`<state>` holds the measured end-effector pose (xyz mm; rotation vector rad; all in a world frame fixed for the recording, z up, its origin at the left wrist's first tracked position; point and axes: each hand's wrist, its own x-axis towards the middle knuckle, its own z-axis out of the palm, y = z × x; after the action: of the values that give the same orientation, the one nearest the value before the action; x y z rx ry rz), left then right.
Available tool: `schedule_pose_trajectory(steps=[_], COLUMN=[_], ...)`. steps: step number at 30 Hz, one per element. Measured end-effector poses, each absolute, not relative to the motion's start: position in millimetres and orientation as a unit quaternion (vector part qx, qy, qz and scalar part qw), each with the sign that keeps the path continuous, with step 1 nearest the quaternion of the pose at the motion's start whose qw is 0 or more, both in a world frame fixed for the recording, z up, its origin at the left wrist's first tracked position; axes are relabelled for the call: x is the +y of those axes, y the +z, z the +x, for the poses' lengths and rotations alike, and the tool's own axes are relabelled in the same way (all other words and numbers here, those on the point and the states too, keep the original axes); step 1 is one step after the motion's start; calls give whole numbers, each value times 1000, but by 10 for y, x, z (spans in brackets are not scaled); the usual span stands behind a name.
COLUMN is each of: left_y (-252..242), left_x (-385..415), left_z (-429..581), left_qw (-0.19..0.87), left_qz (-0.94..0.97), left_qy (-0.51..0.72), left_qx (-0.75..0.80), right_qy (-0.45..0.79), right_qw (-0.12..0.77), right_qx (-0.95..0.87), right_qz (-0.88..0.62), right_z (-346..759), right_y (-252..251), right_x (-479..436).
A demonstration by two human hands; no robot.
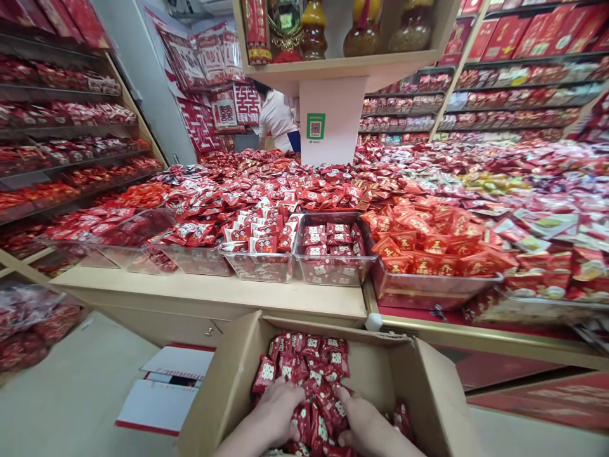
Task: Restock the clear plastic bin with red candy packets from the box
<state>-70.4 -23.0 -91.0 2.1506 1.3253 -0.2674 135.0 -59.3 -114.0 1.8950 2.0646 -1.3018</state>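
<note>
An open cardboard box [419, 381] stands in front of me, partly filled with small dark red candy packets [292, 365] with white print. Both my hands reach down into it. My left hand [278, 409] curls around packets from the left side. From the other side my right hand [361, 422] presses on the same heap, thumb and fingers bent around it. Several packets are gathered between the two palms; some fingertips are hidden among them. Beyond the box, a clear plastic bin [335, 270] on the counter holds packets of similar dark red and white look.
A pale wooden counter [200, 292] carries more clear bins, including one with orange-red packets [428, 244]. White-and-red flattened cartons [159, 403] lie on the floor at left. Stocked shelves [61, 127] line the walls. A person in white [278, 120] stands behind the display.
</note>
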Motion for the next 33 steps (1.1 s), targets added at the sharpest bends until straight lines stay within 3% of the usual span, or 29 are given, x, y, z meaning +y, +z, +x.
schedule_pose_trajectory(steps=[8, 13, 15, 20, 26, 33], left_y=[-782, -401, -211, 109, 110, 111], left_x=[-247, -286, -278, -214, -193, -227], left_z=[-650, -364, -245, -96, -36, -60], left_qw=[310, 584, 613, 594, 556, 397], left_qz=[797, 599, 561, 523, 490, 656], left_qy=[-1, 228, 320, 445, 493, 464], left_qx=[518, 498, 455, 420, 457, 444], right_qy=[-460, -482, -520, -636, -631, -568], right_qw=[-130, -319, -396, -494, -532, -514], right_qx=[649, 622, 588, 423, 397, 444], right_qz=[592, 528, 476, 415, 401, 465], right_z=[1296, 1366, 1402, 1468, 1495, 1520], right_y=[-1092, -577, -331, -27, -34, -51], right_x=[-575, -530, -541, -548, -548, -549])
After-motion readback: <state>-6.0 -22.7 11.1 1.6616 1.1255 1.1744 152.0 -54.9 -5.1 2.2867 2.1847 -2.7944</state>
